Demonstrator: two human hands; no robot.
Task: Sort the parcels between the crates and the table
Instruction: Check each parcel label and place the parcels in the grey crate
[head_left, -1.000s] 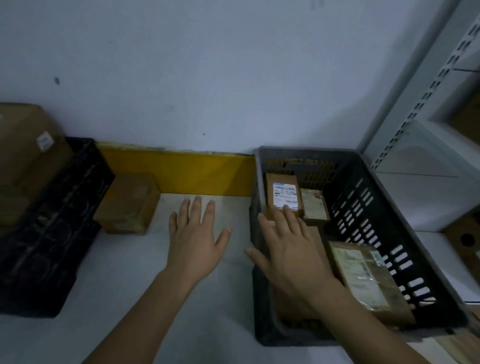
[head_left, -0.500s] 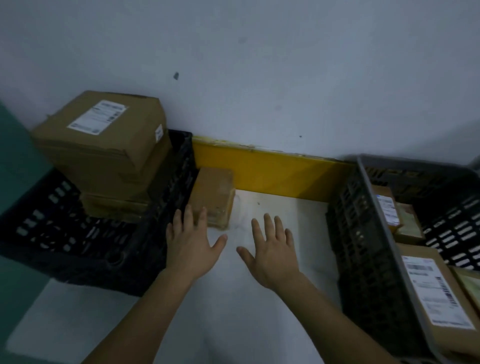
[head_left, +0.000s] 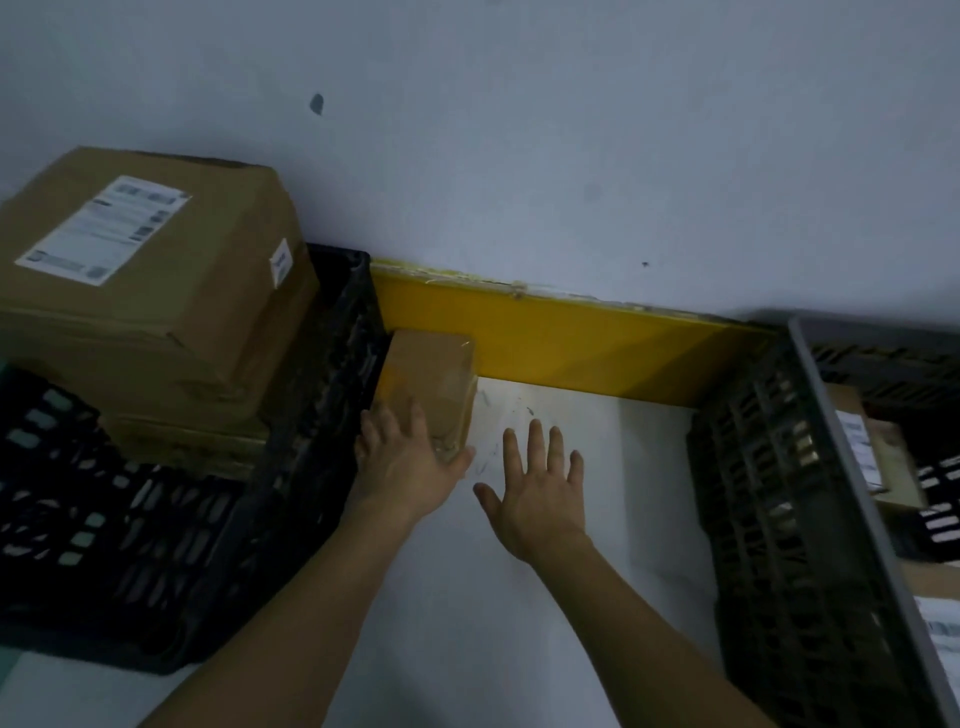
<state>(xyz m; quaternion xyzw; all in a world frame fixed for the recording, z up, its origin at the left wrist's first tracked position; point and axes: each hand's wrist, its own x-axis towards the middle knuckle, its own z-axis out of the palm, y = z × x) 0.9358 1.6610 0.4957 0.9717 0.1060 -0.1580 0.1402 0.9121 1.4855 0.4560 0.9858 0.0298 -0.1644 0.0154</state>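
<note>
A small brown parcel (head_left: 434, 379) lies on the white table (head_left: 597, 467) against the black crate (head_left: 156, 545) on the left. My left hand (head_left: 405, 462) reaches it with straight fingers, the fingertips on its near end. My right hand (head_left: 540, 493) hovers flat and spread over the table just right of the parcel, holding nothing. Large cardboard boxes (head_left: 150, 291) with a white label are stacked in the black crate. A grey crate (head_left: 779, 493) at the right holds labelled parcels (head_left: 857, 441).
A pale wall rises behind the table, with a yellow strip (head_left: 571, 348) along its base. Bare white tabletop lies between the two crates, under my forearms.
The view has swung left from the grey crate. My right hand left that crate and came over the table. My left hand advanced onto the small parcel's near end.
</note>
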